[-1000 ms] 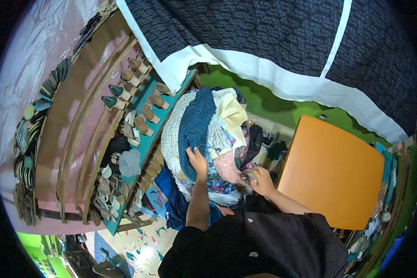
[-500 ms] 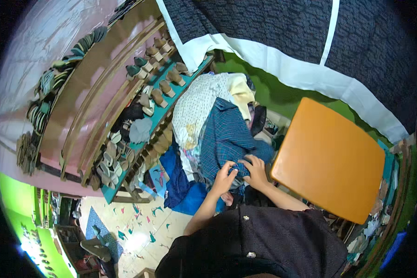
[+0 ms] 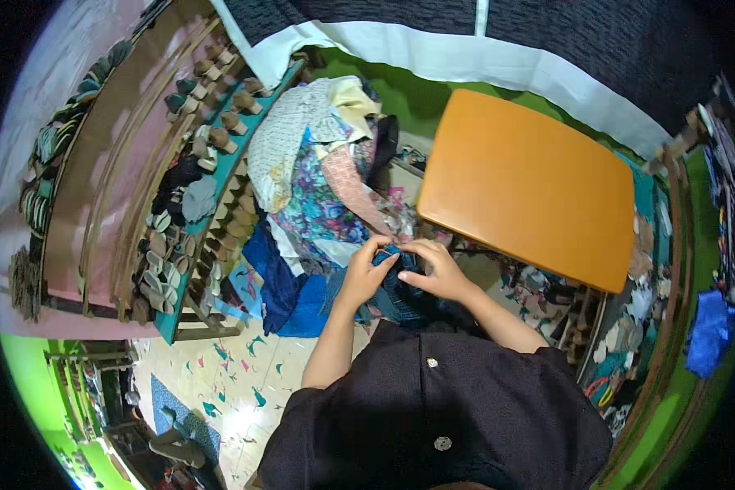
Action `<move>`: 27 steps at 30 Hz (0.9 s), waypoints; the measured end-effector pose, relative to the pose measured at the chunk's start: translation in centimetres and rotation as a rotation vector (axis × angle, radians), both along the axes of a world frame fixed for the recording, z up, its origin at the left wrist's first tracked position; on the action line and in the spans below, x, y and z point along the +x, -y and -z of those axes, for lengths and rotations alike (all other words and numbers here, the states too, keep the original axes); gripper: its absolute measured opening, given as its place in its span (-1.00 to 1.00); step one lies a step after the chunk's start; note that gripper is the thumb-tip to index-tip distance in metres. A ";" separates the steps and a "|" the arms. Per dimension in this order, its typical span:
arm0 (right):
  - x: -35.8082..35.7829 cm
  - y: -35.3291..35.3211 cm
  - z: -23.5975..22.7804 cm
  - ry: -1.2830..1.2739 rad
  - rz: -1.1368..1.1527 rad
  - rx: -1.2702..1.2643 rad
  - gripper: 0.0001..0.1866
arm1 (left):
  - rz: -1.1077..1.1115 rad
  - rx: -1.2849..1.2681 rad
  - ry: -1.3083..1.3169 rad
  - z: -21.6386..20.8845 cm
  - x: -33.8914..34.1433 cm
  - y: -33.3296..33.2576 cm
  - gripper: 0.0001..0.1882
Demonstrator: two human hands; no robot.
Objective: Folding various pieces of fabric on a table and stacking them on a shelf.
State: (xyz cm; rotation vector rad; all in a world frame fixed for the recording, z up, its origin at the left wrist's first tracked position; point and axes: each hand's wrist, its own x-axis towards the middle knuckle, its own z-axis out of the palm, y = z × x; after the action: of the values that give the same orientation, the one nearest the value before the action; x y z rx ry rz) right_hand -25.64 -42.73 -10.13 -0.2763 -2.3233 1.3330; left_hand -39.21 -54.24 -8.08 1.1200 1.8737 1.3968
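My left hand (image 3: 365,276) and my right hand (image 3: 439,273) are close together in front of my body. Both pinch the upper edge of a dark blue checked cloth (image 3: 397,300), which hangs bunched toward my lap. Just beyond my fingers rises a heap of fabrics: a floral blue and purple cloth (image 3: 322,200), a salmon-pink patterned piece (image 3: 353,181) and a pale dotted cloth (image 3: 268,155). Bright blue fabric (image 3: 304,310) lies on the floor by my left forearm.
An orange rectangular top (image 3: 531,192) stands to the right of the heap. On the left, a teal-edged rack (image 3: 249,135) holds several rows of shoes and shoe forms. Coloured scraps (image 3: 257,396) litter the tiled floor (image 3: 294,359). Shelves with material scraps (image 3: 629,335) line the right.
The checked cloth has come off the heap toward my body, uncovering the floral and pink fabrics. The view has shifted, showing more of the right side.
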 end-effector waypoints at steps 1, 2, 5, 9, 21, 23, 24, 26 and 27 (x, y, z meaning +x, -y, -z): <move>0.9 -0.1 -0.1 -0.034 0.016 -0.018 -0.59 | 0.054 0.013 -0.061 -0.2 0.8 -0.5 -0.79; 2.0 -0.2 -0.4 -0.070 0.031 -0.035 -0.63 | 0.073 0.017 -0.056 -0.5 1.8 -0.9 -0.79; 4.6 -0.5 -1.9 -0.011 0.152 -0.080 -0.71 | 0.162 -0.017 -0.038 -2.2 3.7 -2.2 -0.72; 8.2 -1.5 -3.2 -0.046 0.215 -0.276 -0.78 | 0.309 -0.057 -0.123 -3.2 6.1 -3.9 -0.65; 20.6 -4.8 -6.9 -0.274 0.483 -0.507 -0.86 | 0.129 0.103 -0.556 -1.8 11.8 -8.0 -0.62; 22.2 -5.3 -6.2 -0.306 0.494 -0.505 -0.88 | 0.070 -0.003 -0.612 -1.5 12.3 -8.1 -0.63; 23.0 -5.5 -6.1 -0.302 0.498 -0.507 -0.88 | 0.074 -0.005 -0.608 -1.4 12.5 -8.3 -0.63; 24.4 -5.7 -6.0 -0.319 0.531 -0.490 -0.88 | 0.083 0.048 -0.570 -1.3 13.0 -8.5 -0.66; 24.8 -5.8 -6.5 -0.340 0.523 -0.547 -0.85 | 0.122 0.060 -0.573 -0.9 12.9 -8.6 -0.66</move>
State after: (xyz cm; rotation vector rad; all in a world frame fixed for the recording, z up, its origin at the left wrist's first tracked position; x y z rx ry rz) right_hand -0.84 -36.97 -3.62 -0.7071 -1.4396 1.5539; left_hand -26.27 -45.65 -7.15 1.7752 2.0978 1.1443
